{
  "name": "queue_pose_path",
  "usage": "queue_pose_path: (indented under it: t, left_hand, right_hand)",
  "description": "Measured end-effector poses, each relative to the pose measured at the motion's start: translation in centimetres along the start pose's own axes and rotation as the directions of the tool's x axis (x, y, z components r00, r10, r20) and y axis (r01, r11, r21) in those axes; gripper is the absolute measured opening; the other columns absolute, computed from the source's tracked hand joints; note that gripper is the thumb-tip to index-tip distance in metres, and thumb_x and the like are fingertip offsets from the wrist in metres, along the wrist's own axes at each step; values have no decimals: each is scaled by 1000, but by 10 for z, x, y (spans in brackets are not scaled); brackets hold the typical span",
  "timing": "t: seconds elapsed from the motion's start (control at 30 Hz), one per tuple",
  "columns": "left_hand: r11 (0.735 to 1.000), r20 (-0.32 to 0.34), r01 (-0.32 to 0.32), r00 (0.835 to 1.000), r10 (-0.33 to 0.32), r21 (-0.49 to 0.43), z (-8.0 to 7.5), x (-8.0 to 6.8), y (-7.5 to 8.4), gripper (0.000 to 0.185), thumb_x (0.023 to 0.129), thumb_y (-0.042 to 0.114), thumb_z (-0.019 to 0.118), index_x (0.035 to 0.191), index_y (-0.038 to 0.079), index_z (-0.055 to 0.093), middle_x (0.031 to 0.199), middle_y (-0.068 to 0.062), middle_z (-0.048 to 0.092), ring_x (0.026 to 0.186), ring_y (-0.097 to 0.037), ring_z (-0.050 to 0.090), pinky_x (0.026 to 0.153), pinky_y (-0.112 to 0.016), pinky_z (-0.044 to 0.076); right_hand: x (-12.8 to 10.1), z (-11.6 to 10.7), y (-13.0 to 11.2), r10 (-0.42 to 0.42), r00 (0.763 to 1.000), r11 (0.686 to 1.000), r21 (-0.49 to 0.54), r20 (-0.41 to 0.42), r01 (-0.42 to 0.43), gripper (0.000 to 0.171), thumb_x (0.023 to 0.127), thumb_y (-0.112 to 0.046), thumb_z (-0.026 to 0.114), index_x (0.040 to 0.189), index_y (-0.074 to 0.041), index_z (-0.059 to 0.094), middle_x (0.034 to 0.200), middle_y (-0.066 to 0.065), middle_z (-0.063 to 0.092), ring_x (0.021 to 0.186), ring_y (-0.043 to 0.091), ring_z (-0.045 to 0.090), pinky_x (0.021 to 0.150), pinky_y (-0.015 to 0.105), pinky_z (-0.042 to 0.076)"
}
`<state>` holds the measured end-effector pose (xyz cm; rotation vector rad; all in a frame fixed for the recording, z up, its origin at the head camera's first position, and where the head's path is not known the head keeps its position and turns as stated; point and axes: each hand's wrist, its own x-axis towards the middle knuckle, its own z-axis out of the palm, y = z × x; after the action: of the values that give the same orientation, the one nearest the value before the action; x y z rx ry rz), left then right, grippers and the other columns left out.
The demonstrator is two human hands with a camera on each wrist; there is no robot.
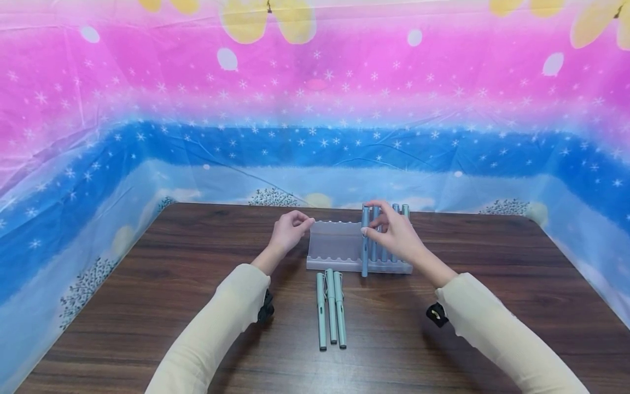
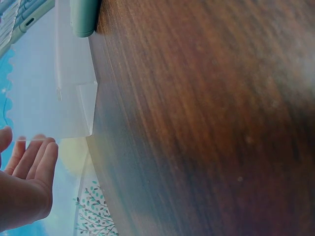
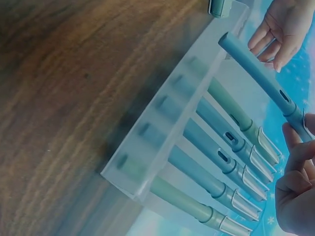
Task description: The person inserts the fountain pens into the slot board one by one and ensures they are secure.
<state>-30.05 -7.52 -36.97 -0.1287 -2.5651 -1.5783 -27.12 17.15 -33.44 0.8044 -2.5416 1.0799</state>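
Note:
A translucent pen rack [image 1: 336,241] with notched edges stands tilted on the table. At its upper left corner, the left hand [image 1: 292,231] pinches the edge between thumb and fingers. The right hand [image 1: 400,235] holds a blue pen [image 3: 256,71] by its cap end, lower end pointing down in front of the rack. Several blue and green pens, among them a green pen [image 3: 179,199] at the end, lie side by side in the rack's right-hand slots. Nearer the person, three green pens [image 1: 321,314] lie close together on the table.
The dark wooden table [image 1: 162,306] extends around the rack. A patterned cloth [image 1: 315,142] hangs behind and along the sides. Black wrist cameras, one of them the right one [image 1: 437,315], sit under the sleeves.

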Motion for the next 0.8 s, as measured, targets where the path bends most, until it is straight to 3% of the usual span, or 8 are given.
queue_pose_path:
  t: [0.4,0.8]
  left_hand:
    - [1000,-7,-4,1000,4,14,0,-1,2,21,86,24,59,89,4,61,88,-9,64,77,-25,60,68,-33,47]
    - [1000,-4,1,1000,-1,1,-1,-1,1,22,85,24,60,90,3,60,89,-10,64,79,-27,61,69,-34,47]
  right_hand:
    - [14,3,-1,-43,990,999,-17,-135,41,48,82,-19,64,124,-16,41,78,2,64,42,12,44,42,30,36]
    - [8,20,7,-82,968,995,-77,-238,65,47,83,-20,63,124,-15,42,78,1,63,43,9,40,39,27,32]
